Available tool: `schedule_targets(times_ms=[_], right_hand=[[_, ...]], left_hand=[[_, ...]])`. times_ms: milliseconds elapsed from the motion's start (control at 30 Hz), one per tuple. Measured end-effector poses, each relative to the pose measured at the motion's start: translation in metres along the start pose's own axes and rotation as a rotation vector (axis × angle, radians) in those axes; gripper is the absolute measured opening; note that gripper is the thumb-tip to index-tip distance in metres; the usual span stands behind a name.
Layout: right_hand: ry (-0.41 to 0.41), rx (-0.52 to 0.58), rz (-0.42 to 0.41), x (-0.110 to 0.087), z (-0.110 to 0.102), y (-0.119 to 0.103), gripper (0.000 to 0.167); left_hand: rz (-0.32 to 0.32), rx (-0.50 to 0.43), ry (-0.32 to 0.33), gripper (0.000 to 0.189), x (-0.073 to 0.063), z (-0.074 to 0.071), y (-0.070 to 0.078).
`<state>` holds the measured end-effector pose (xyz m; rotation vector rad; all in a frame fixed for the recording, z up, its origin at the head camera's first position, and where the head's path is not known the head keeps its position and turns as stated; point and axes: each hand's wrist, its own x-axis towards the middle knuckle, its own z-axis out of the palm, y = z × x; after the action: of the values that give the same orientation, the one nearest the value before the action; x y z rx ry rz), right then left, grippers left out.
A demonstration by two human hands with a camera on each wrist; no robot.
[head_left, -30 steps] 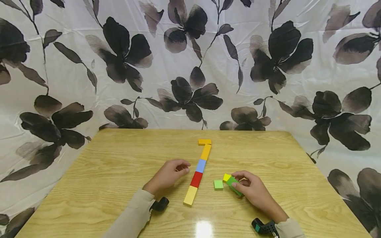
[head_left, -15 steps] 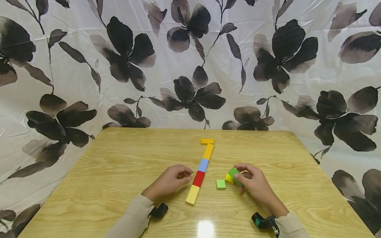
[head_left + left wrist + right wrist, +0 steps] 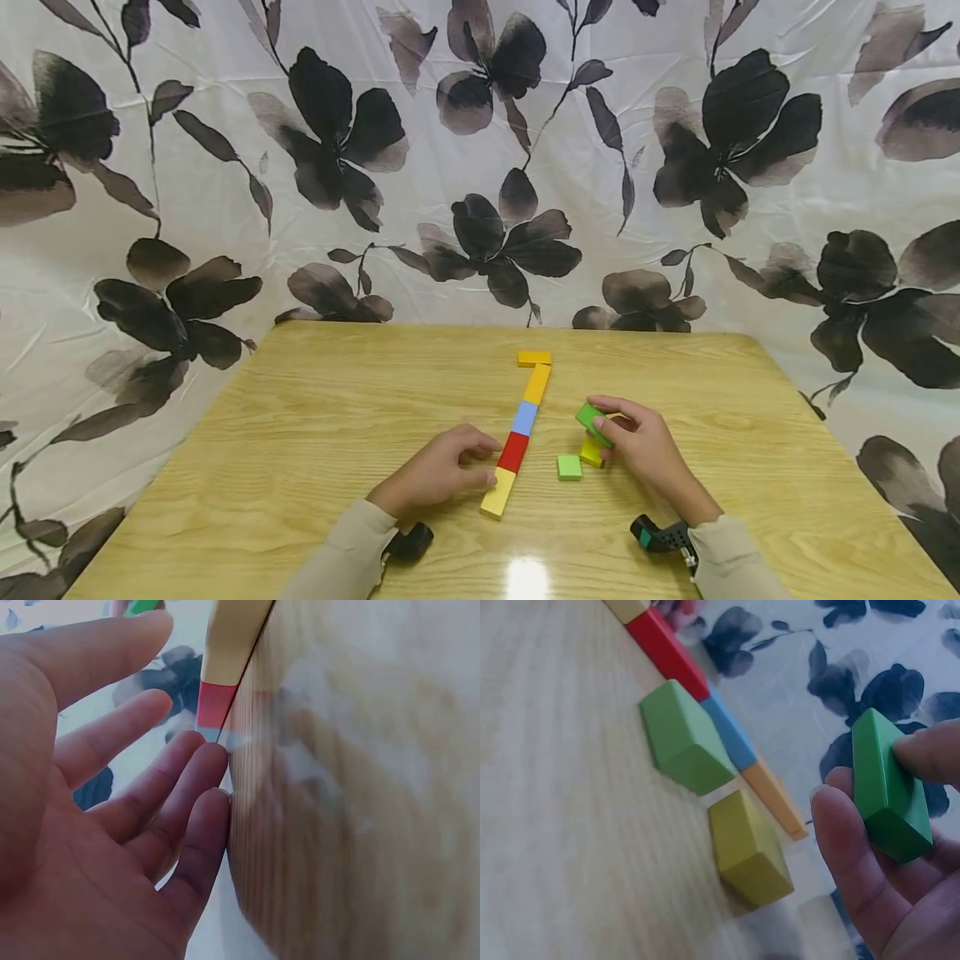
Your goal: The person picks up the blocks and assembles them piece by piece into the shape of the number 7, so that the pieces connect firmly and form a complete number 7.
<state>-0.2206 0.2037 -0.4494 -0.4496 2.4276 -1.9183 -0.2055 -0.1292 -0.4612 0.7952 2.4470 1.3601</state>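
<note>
My right hand (image 3: 636, 435) pinches a dark green block (image 3: 889, 787) between thumb and fingers, raised off the table. Below it a yellow block (image 3: 750, 847) sits on the table, with a light green block (image 3: 569, 467) just to its left. My left hand (image 3: 446, 468) has relaxed fingers beside a slanting row, its fingertips at the row's left side. That row runs from a pale yellow block (image 3: 498, 495) through a red block (image 3: 513, 452) and a blue block (image 3: 524, 418) to an orange block (image 3: 536, 384). Another orange block (image 3: 534, 358) lies crosswise at the far end.
The wooden table (image 3: 360, 375) reaches back to a white cloth (image 3: 420, 175) with dark flowers, hanging behind it. A black wrist device (image 3: 411, 542) sits at the left cuff, and a similar black band (image 3: 663, 536) at the right.
My right hand has lifted the dark green block up and away from the yellow block, which now stands apart beneath it. My left hand has come closer to the row's near end.
</note>
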Motion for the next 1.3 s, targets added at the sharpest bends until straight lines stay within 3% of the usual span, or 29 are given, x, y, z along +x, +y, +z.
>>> schedule_targets(times_ms=[167,367,533,800,1300], right_hand=[[0.004,0.004,0.002,0.011,-0.002,0.001,0.039],[-0.013,0.037,0.020,0.024,-0.001,0.000,0.039],[-0.045,0.068,0.026,0.037,0.004,0.001,0.040],[-0.053,0.131,0.040,0.050,0.012,0.000,0.037],[-0.051,0.124,0.052,0.068,0.024,0.002,0.044]], left_hand=[[0.011,-0.003,-0.032,0.042,0.000,0.003,0.001],[0.046,0.067,-0.043,0.044,0.001,0.005,0.002],[0.038,0.104,-0.041,0.053,-0.002,0.004,0.001],[0.017,0.077,-0.079,0.052,-0.005,0.002,-0.001],[0.015,0.063,-0.084,0.047,-0.008,0.003,-0.003]])
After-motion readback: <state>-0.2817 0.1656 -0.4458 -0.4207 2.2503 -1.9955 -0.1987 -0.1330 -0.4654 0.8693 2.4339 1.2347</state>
